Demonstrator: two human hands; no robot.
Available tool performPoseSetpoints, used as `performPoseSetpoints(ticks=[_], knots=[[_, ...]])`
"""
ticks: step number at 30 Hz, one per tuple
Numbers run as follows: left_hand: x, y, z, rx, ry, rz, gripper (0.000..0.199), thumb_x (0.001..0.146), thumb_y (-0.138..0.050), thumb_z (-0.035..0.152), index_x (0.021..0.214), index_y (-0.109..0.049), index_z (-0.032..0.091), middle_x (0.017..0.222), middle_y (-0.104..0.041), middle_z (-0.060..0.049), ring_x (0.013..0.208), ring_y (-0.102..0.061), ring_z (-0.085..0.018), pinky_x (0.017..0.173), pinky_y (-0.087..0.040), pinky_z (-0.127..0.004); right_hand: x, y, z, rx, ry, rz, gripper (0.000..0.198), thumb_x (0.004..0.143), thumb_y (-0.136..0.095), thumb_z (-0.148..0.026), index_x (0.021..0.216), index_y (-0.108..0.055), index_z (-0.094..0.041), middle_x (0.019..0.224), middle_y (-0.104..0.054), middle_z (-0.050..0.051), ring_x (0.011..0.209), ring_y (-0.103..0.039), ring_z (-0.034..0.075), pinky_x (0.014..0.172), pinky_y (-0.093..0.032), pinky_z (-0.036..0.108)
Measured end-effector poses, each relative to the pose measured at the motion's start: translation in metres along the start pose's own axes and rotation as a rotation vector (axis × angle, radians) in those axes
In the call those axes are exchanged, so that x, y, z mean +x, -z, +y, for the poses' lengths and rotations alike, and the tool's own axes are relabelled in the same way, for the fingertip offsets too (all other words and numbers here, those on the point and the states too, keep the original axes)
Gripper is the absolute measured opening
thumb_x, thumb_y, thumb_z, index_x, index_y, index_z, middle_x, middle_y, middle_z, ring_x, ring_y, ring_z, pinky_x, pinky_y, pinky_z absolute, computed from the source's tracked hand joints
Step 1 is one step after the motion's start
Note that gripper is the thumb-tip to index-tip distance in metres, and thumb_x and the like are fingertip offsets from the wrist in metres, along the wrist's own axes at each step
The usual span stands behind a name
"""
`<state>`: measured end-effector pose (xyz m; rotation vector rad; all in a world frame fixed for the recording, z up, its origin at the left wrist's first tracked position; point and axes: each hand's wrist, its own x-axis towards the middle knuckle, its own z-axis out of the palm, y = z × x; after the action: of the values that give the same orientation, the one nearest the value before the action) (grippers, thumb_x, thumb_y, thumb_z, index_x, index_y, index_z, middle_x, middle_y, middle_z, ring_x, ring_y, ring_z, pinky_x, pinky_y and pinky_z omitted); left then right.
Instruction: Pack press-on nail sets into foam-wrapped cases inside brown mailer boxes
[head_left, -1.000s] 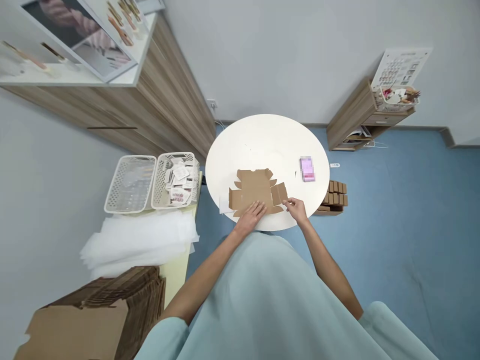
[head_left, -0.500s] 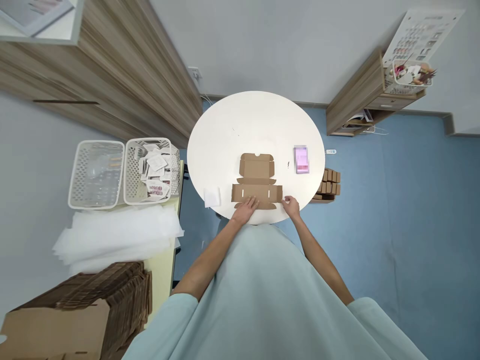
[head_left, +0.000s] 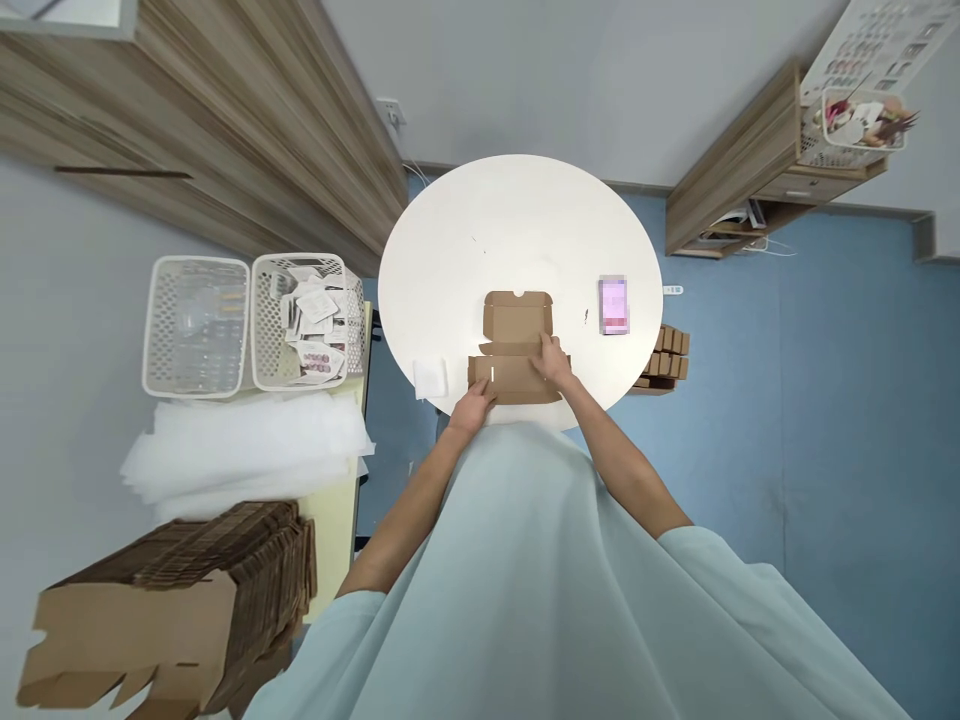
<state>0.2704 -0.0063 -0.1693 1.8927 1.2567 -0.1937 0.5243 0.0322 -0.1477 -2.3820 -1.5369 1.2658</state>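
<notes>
A brown cardboard box [head_left: 517,322], partly unfolded, lies near the front of the round white table. Its notched lid panel points away from me, and the slotted base panel lies nearest my body. At the base's left front corner, my left hand [head_left: 472,404] has its fingers closed on the cardboard edge. My right hand [head_left: 553,362] reaches over the base's right side and grips the flap by the crease between base and lid. That hand covers the right slot.
On the white table [head_left: 517,220] lie a folded white sheet [head_left: 430,379] at left and a phone-like pink-screened item [head_left: 614,305] at right. Left stand two white baskets [head_left: 259,385], white foam sheets [head_left: 247,445] and stacked flat cartons [head_left: 150,620]. Small brown boxes [head_left: 667,355] sit beyond the table's right edge.
My right hand has moved from beside the box's right edge onto its crease flap. The left hand has shifted left to the front corner. The front flap now looks raised, and the view has tilted slightly.
</notes>
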Motion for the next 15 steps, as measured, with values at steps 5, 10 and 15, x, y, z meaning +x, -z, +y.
performPoseSetpoints(ticks=[5, 10, 15], knots=[[0.0, 0.002, 0.004, -0.064, 0.032, 0.033, 0.034, 0.105, -0.054, 0.02, 0.126, -0.08, 0.021, 0.168, -0.055, -0.008, 0.158, -0.047, -0.027, 0.131, -0.038, -0.041, -0.011, -0.012, 0.013, 0.015, 0.092, -0.002, 0.084, 0.097, -0.068, -0.029, 0.171, -0.03, -0.017, 0.155, -0.045, 0.02, 0.126, -0.065, 0.028, 0.112, -0.053, 0.039], [0.001, 0.005, 0.004, -0.074, 0.069, 0.049, 0.036, 0.102, -0.052, 0.011, 0.123, -0.079, 0.02, 0.163, -0.059, -0.011, 0.148, -0.059, -0.029, 0.127, -0.043, -0.041, -0.037, -0.023, 0.027, -0.075, 0.136, -0.138, 0.131, 0.079, -0.094, -0.039, 0.178, -0.008, -0.027, 0.17, -0.028, 0.023, 0.142, -0.057, 0.039, 0.11, -0.054, 0.047], [0.002, 0.004, 0.007, -0.075, 0.234, 0.123, 0.056, 0.1, -0.057, 0.013, 0.155, -0.052, 0.021, 0.147, -0.069, -0.014, 0.131, -0.068, -0.029, 0.112, -0.052, -0.043, -0.046, -0.031, 0.035, -0.107, 0.142, -0.165, 0.134, 0.08, -0.094, -0.036, 0.178, -0.002, -0.031, 0.175, -0.021, 0.024, 0.148, -0.053, 0.04, 0.113, -0.052, 0.048]])
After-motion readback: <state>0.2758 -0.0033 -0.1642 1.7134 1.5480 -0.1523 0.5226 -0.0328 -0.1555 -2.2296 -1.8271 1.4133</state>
